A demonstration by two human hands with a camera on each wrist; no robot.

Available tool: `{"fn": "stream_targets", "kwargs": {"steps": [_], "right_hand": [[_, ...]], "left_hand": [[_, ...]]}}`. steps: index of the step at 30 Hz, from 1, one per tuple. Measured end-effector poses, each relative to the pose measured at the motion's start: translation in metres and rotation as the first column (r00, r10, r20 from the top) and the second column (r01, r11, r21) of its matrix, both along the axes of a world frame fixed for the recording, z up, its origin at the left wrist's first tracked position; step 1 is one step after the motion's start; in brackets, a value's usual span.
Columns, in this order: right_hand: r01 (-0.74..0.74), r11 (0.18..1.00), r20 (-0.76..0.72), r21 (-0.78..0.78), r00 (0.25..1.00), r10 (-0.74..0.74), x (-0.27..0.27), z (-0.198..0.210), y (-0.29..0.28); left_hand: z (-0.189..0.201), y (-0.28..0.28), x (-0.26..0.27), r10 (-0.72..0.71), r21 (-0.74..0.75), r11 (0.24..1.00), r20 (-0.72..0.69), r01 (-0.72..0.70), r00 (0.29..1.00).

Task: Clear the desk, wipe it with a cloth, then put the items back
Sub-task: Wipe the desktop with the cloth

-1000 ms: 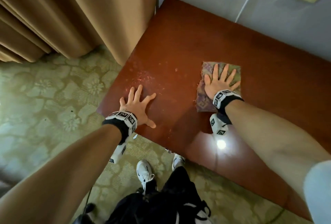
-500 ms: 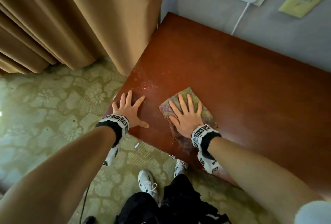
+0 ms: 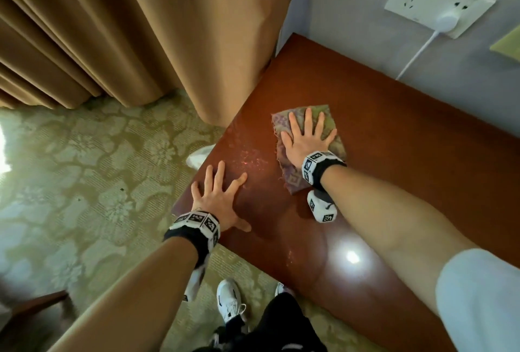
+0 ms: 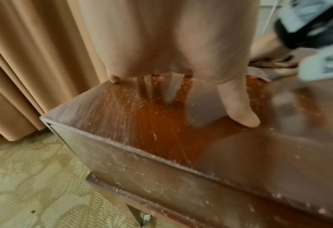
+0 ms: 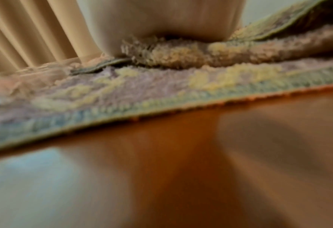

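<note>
- The right hand (image 3: pixel 305 137) lies flat on the cloth (image 3: pixel 309 151), fingers straight and spread; its grip is fully open and pinches nothing, palm pressing the fabric down.
- The cloth, patterned in purple, green and yellow, sits on the desk (image 3: pixel 394 171) toward its left end, folded over on itself, with a frayed edge on the left side.
- From the right wrist view, the cloth (image 5: pixel 161 86) shows a looped pile and a folded upper layer under the heel of the palm; the picture is blurred.
- The left hand (image 3: pixel 218 199) rests flat on the desk at the near left corner, fingers splayed, grip open and holding nothing.
- In the left wrist view the thumb (image 4: pixel 238 108) touches the wood, and pale specks (image 4: pixel 142 111) are scattered across the surface under the left hand.
- A tan curtain (image 3: pixel 140 28) hangs just beside the desk's left edge.
- On the grey wall behind, a white socket plate (image 3: pixel 439 2) carries a white plug (image 3: pixel 446 23) with a cable running down.
- Patterned green carpet (image 3: pixel 84 168) covers the floor; a white shoe (image 3: pixel 229 301) stands by the desk's front edge.
</note>
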State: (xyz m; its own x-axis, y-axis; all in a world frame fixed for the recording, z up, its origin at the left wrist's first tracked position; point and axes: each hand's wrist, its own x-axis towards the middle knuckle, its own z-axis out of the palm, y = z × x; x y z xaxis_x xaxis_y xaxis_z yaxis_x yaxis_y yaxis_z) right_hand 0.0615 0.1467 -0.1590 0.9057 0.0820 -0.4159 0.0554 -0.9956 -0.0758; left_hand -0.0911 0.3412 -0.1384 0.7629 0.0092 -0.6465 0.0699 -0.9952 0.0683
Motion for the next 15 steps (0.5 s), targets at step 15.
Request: {"fn": "stream_targets", "kwargs": {"steps": [15], "right_hand": [[-0.413, 0.909, 0.031, -0.055, 0.909, 0.415, -0.110, -0.005, -0.004]], "left_hand": [[0.003, 0.049, -0.021, -0.080, -0.057, 0.995, 0.117, 0.088, 0.990]]}}
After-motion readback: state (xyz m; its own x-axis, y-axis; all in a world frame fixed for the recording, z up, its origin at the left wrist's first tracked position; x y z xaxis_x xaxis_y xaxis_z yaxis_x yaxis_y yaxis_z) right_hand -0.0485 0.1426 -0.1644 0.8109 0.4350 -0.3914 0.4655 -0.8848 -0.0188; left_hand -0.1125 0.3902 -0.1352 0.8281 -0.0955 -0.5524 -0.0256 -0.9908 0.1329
